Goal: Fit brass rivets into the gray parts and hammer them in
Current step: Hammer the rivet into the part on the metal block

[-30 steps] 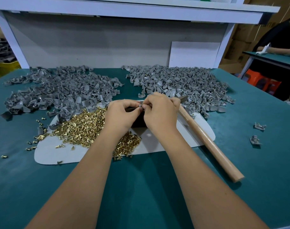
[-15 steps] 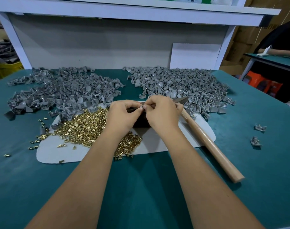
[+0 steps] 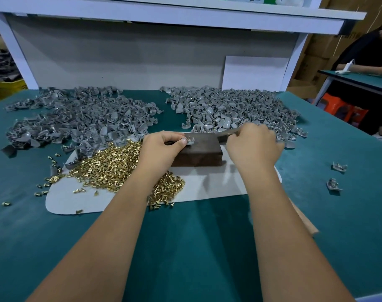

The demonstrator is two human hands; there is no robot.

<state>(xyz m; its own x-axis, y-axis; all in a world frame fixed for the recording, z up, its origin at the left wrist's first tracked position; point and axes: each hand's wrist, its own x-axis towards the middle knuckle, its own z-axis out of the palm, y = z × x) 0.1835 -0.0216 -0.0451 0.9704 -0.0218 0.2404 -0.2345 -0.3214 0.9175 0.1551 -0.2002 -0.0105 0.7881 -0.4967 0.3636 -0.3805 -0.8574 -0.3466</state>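
Hands (image 3: 207,147) now apart, block (image 3: 198,153) newly uncovered.

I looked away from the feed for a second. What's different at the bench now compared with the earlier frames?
The hands have parted. The left hand now holds the gray part with its rivet down on the dark block, which is now uncovered. The right hand has moved right to the hammer near its head; the handle looks blurred, perhaps moving. The rivet heap, both gray piles and two loose parts at right are unchanged.

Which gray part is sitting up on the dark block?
The gray part pinched by the left hand, with rivets standing in it. The others lie in piles or loose on the table.
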